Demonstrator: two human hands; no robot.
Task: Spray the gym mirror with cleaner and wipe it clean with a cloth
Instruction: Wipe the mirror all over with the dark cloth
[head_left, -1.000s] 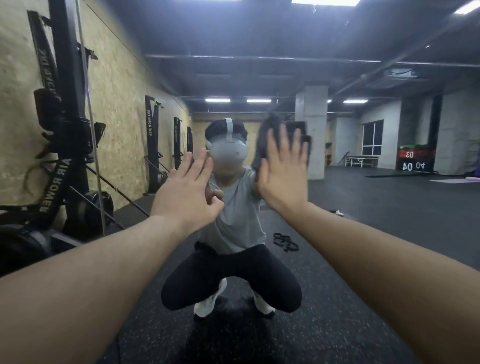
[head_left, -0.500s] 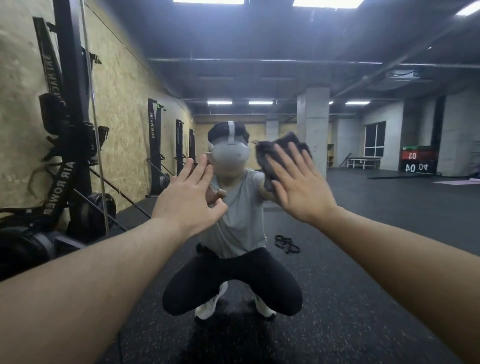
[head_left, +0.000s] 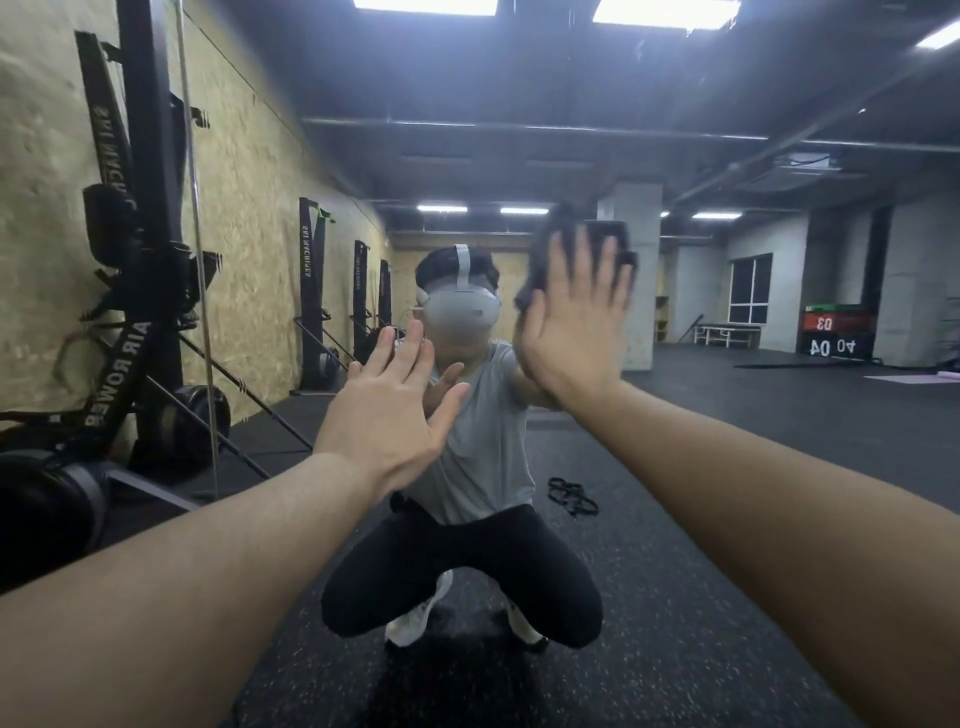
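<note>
Head view: a dark grey cloth (head_left: 582, 249) is pressed flat-fingered against the large glass wall mirror (head_left: 727, 467) by the right hand (head_left: 576, 322); the left hand (head_left: 389, 410) is braced flat, empty. Wiping is judged underway; no sprayer is seen.

Left arm: is reaching forward from the near left, bare forearm stretched out toward the far middle.
Left hand (head_left: 387, 410): is spreading flat, palm facing away, fingers straight and close together, thumb angled out to the right.
Right arm: is extending from the near right, rising toward the far middle.
Right hand (head_left: 576, 322): is pressing flat, higher than the left, fingers straight and fanned upward, slightly blurred.
</note>
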